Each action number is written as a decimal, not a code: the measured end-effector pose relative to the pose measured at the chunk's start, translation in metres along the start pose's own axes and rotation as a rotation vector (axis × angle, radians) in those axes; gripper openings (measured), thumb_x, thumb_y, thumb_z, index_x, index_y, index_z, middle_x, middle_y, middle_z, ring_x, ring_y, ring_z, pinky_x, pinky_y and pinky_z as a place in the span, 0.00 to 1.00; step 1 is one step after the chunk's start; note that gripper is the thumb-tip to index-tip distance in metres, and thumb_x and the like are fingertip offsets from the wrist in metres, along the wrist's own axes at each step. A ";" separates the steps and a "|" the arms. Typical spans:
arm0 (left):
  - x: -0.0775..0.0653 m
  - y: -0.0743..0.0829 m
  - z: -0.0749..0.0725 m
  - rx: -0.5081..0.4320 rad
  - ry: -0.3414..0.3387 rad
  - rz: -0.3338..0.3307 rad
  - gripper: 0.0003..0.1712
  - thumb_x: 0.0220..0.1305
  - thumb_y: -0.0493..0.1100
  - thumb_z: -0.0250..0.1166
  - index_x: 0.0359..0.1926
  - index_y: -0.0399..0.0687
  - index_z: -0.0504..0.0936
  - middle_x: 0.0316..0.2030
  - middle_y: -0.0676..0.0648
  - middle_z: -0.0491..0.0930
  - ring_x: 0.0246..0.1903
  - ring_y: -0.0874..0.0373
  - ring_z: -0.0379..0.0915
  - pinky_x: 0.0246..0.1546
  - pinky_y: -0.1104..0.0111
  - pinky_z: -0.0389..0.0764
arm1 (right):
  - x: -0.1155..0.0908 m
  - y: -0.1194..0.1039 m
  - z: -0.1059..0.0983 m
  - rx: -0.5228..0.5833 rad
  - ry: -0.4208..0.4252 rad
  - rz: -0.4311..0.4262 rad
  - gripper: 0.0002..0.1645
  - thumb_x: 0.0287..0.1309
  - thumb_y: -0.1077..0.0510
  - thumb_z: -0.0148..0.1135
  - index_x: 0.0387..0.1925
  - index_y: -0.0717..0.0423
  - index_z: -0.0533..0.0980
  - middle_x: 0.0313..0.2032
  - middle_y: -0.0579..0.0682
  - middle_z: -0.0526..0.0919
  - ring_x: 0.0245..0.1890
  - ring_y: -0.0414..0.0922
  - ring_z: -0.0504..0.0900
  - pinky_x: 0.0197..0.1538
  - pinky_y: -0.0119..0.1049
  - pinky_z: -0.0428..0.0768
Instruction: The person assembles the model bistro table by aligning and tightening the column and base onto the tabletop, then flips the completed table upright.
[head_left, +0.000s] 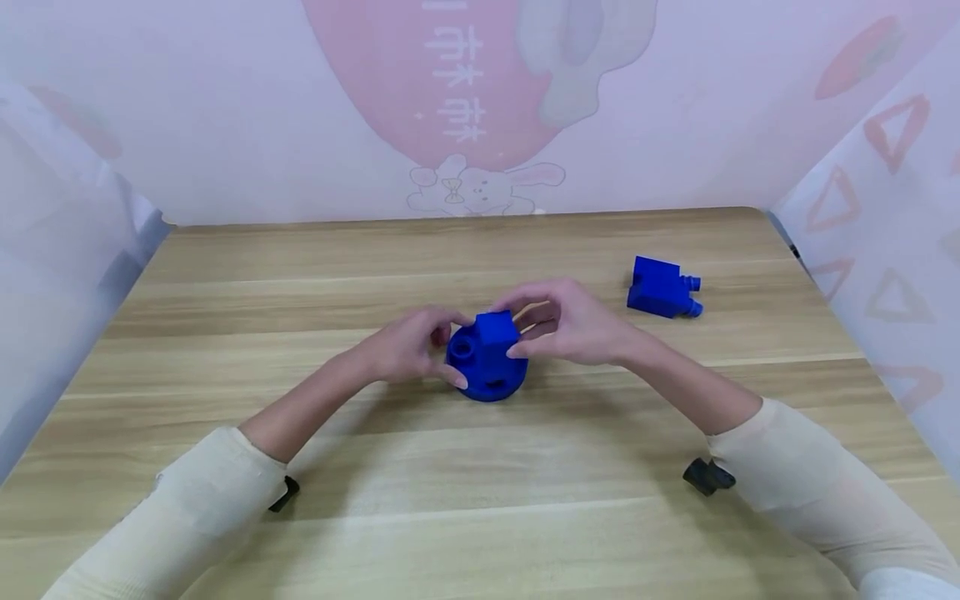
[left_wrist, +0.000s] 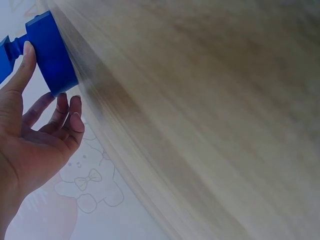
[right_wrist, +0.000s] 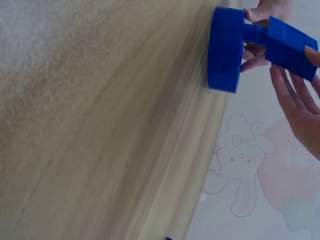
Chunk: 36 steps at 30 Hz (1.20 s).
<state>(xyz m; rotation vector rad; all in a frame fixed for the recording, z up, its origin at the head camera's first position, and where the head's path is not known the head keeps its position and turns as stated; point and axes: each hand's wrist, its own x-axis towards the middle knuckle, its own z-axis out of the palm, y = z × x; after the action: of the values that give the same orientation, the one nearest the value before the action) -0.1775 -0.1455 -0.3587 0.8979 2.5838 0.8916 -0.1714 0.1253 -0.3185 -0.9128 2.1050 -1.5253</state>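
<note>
A thick round blue base (head_left: 489,390) with a raised ring-shaped socket lies on the wooden table. My left hand (head_left: 408,343) holds it from the left, thumb near the top edge (left_wrist: 26,55) and fingers at its side. Over the base, my right hand (head_left: 573,327) grips a blue block (head_left: 497,330) between thumb and fingers. In the right wrist view a ribbed peg (right_wrist: 255,34) joins the tilted block (right_wrist: 290,49) to the face of the base (right_wrist: 225,52). How deep the peg sits is hidden.
A second blue block (head_left: 657,287) with two ribbed pegs lies on the table (head_left: 450,517) at the right rear. A printed cloth (head_left: 262,117) hangs behind the table. Black wrist devices (head_left: 708,477) show beneath the sleeves.
</note>
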 end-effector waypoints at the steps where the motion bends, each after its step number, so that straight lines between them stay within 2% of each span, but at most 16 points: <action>1: 0.000 0.001 0.000 0.001 -0.002 -0.003 0.45 0.47 0.48 0.86 0.63 0.32 0.79 0.32 0.45 0.76 0.35 0.51 0.71 0.38 0.62 0.73 | 0.000 0.000 0.000 -0.010 -0.002 -0.001 0.27 0.55 0.71 0.74 0.58 0.67 0.80 0.50 0.59 0.85 0.48 0.53 0.88 0.51 0.46 0.86; 7: 0.001 0.003 0.000 0.001 -0.004 -0.020 0.45 0.47 0.47 0.86 0.63 0.32 0.79 0.33 0.45 0.76 0.35 0.51 0.71 0.38 0.62 0.73 | 0.001 0.000 -0.002 -0.098 -0.032 -0.039 0.27 0.54 0.70 0.75 0.56 0.66 0.80 0.50 0.59 0.86 0.45 0.53 0.89 0.51 0.49 0.87; 15: 0.001 0.003 -0.001 0.005 -0.012 -0.024 0.45 0.47 0.48 0.86 0.63 0.32 0.79 0.31 0.45 0.76 0.33 0.51 0.70 0.36 0.63 0.71 | 0.005 0.001 0.000 -0.280 -0.127 -0.073 0.26 0.56 0.66 0.76 0.56 0.66 0.78 0.52 0.59 0.85 0.46 0.51 0.88 0.47 0.46 0.87; 21: 0.001 0.003 -0.001 0.015 -0.011 -0.031 0.45 0.47 0.50 0.86 0.62 0.32 0.79 0.33 0.45 0.76 0.35 0.51 0.71 0.37 0.63 0.73 | 0.007 0.004 -0.003 -0.339 -0.213 -0.167 0.33 0.61 0.62 0.72 0.66 0.64 0.73 0.62 0.59 0.81 0.49 0.50 0.85 0.41 0.43 0.87; 24: 0.001 0.004 -0.001 0.022 -0.005 -0.035 0.45 0.45 0.50 0.87 0.61 0.33 0.80 0.33 0.44 0.77 0.35 0.51 0.71 0.37 0.62 0.73 | 0.009 0.008 -0.007 -0.340 -0.270 -0.218 0.33 0.65 0.61 0.66 0.70 0.63 0.71 0.67 0.59 0.77 0.53 0.49 0.82 0.42 0.42 0.86; 26: 0.001 0.004 -0.001 0.021 -0.006 -0.034 0.45 0.45 0.50 0.87 0.61 0.33 0.80 0.33 0.44 0.76 0.34 0.51 0.71 0.36 0.63 0.73 | 0.009 0.009 -0.009 -0.339 -0.288 -0.222 0.32 0.67 0.61 0.64 0.70 0.62 0.72 0.68 0.58 0.77 0.55 0.49 0.80 0.43 0.41 0.85; 30: 0.002 0.003 -0.001 0.016 -0.005 -0.025 0.46 0.45 0.49 0.87 0.62 0.33 0.79 0.31 0.45 0.76 0.33 0.51 0.70 0.35 0.63 0.72 | 0.010 0.007 -0.011 -0.334 -0.270 -0.186 0.30 0.66 0.62 0.68 0.68 0.62 0.74 0.65 0.57 0.79 0.53 0.49 0.81 0.44 0.41 0.85; 36: 0.001 0.000 -0.001 0.011 -0.010 -0.010 0.45 0.47 0.49 0.86 0.63 0.33 0.79 0.32 0.45 0.74 0.34 0.51 0.69 0.36 0.63 0.72 | 0.011 0.004 -0.011 -0.351 -0.203 -0.152 0.29 0.58 0.61 0.77 0.59 0.64 0.78 0.55 0.55 0.85 0.46 0.47 0.84 0.40 0.41 0.83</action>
<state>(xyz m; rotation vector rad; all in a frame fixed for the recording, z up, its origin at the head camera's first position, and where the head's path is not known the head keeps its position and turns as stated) -0.1789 -0.1453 -0.3584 0.8886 2.5848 0.8692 -0.1873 0.1259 -0.3177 -1.3172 2.2303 -1.0876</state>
